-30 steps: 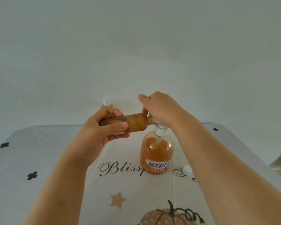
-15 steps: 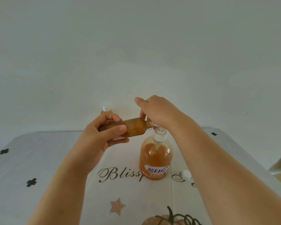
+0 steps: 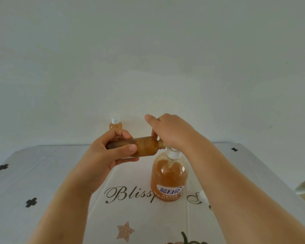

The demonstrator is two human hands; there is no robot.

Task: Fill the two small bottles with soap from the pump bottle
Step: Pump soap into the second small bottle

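Observation:
My left hand (image 3: 104,155) grips a small amber bottle (image 3: 146,147) lying sideways, its open neck against the spout of the pump bottle (image 3: 168,176). The pump bottle stands on the table, about two-thirds full of orange soap, with a blue and white label. My right hand (image 3: 173,131) lies over the pump head with its fingers curled down round it, thumb sticking out to the left; the pump head itself is hidden. A second small bottle (image 3: 115,125) of orange soap with a white cap stands upright behind my left hand.
A white tablecloth (image 3: 42,173) printed with black crosses, script lettering, a star and a pumpkin covers the table. A small white cap (image 3: 202,194) lies right of the pump bottle, partly behind my right forearm. A pale wall rises behind the table's far edge.
Both hands keep the same hold on the small bottle and the pump head. The view has tilted a little, so everything sits slightly lower in the frame.

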